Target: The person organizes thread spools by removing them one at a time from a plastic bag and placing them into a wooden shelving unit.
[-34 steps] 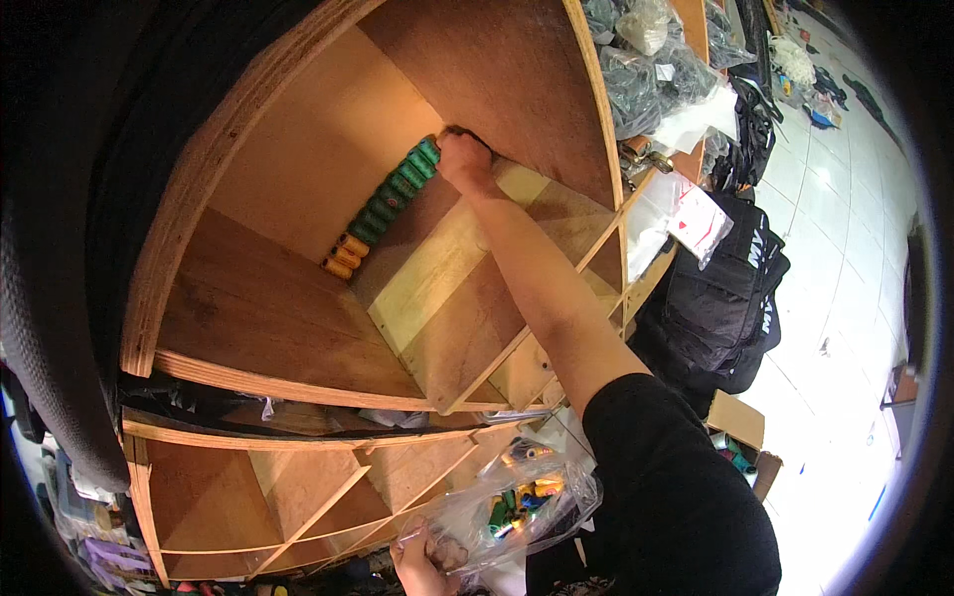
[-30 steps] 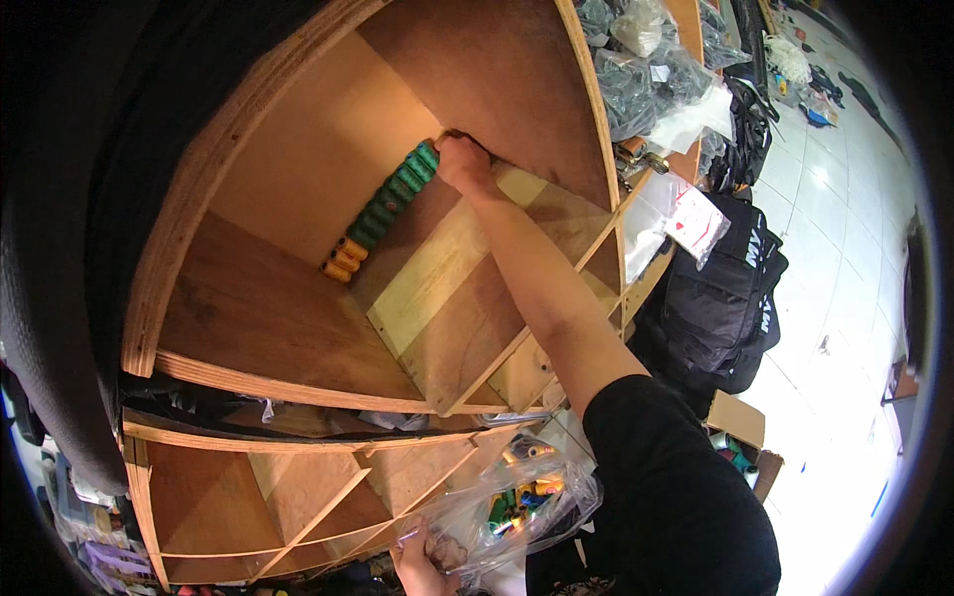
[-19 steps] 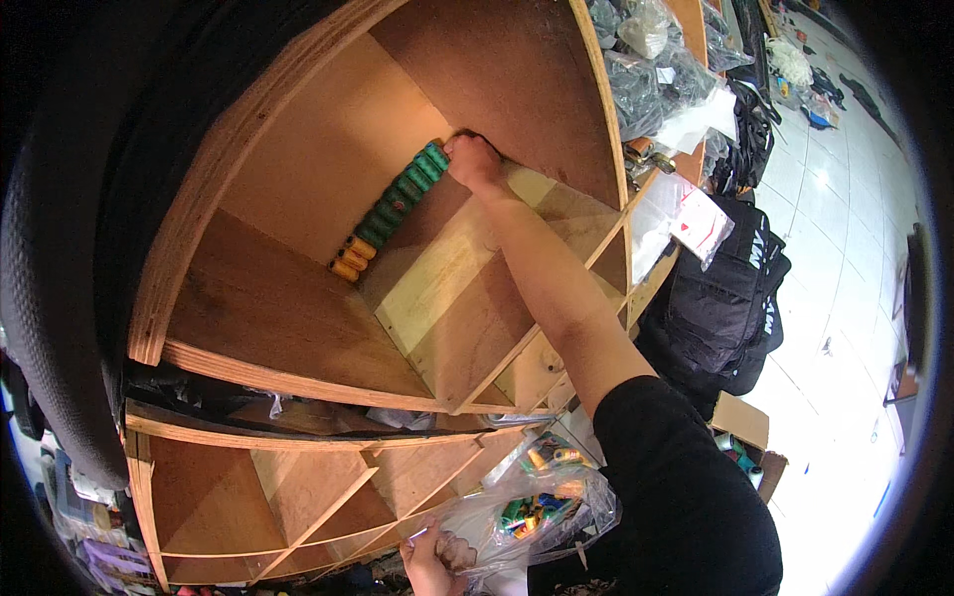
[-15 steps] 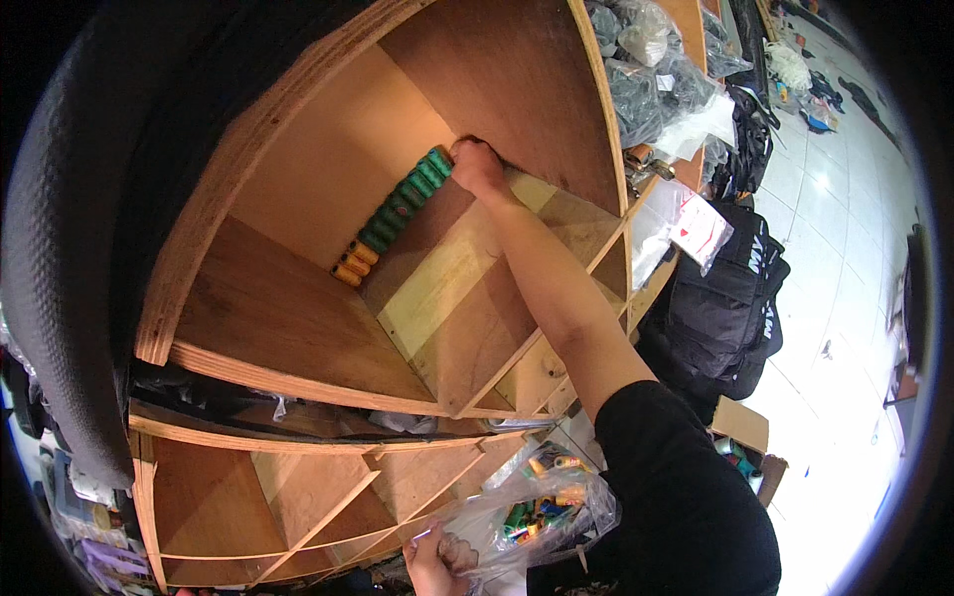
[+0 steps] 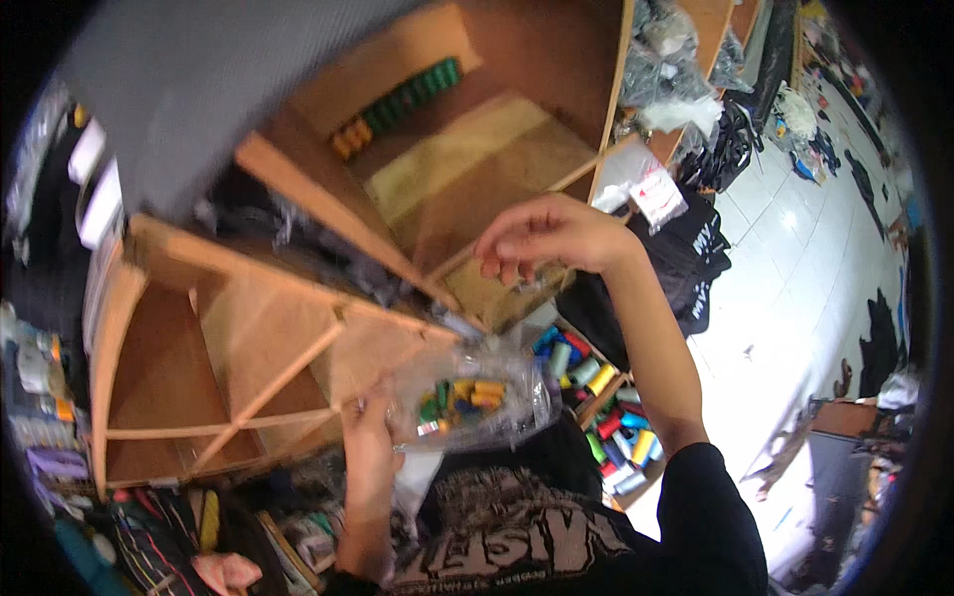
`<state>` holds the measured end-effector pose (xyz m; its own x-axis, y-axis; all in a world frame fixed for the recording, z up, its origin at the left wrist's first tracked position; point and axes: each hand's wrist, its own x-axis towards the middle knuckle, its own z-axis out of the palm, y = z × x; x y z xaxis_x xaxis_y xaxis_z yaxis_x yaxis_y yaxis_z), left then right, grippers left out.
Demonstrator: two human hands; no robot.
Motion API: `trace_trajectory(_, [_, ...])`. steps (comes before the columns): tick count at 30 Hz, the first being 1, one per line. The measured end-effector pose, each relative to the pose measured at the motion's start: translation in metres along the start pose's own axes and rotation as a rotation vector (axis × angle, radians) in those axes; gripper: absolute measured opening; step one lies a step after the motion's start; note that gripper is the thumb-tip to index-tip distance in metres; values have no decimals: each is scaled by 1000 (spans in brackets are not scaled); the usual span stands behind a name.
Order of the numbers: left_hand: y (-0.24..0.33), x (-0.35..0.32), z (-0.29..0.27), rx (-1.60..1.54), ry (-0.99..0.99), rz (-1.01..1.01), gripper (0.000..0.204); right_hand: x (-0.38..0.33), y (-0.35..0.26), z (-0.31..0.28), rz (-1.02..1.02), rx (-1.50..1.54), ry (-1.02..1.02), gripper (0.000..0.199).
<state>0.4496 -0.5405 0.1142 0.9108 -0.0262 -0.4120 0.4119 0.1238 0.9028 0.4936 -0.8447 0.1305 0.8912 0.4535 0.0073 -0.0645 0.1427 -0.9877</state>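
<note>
My left hand [image 5: 370, 435] grips the edge of a clear plastic bag [image 5: 525, 405] in front of my body. Inside the bag lie several small thread spools [image 5: 465, 399], mostly yellow and green. My right hand [image 5: 556, 236] hangs in the air above and to the right of the bag, fingers loosely bent and apart, holding nothing. A row of green spools [image 5: 412, 97] stands at the back of a wooden shelf compartment [image 5: 477, 154], with a few orange spools [image 5: 352, 137] at its left end.
Boxes of large coloured thread cones [image 5: 624, 437] stand below my right forearm. A second wooden shelf unit [image 5: 263, 363] with divided compartments is at the left. Black bags [image 5: 696, 268] lie on the white tiled floor [image 5: 785, 258], and bagged goods [image 5: 661, 60] fill shelving at upper right.
My right hand has left the spool row in the compartment and come back toward me, now empty. My left hand has moved up with the bag. The whole view has shifted.
</note>
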Motion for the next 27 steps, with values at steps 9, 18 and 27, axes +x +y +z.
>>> trace_trajectory(9, [16, -22, 9, 10, -125, 34, 23, -3, 67, 153, 197, -860, -158, 33])
trace_trajectory(18, [-4, -31, 28, 12, -218, -5, 30, 37, 215, 171, 431, -944, 84, 33])
trace_trajectory(27, [-24, -24, 23, 4, -260, 1, 19, 26, 228, 185, 393, -893, 207, 34])
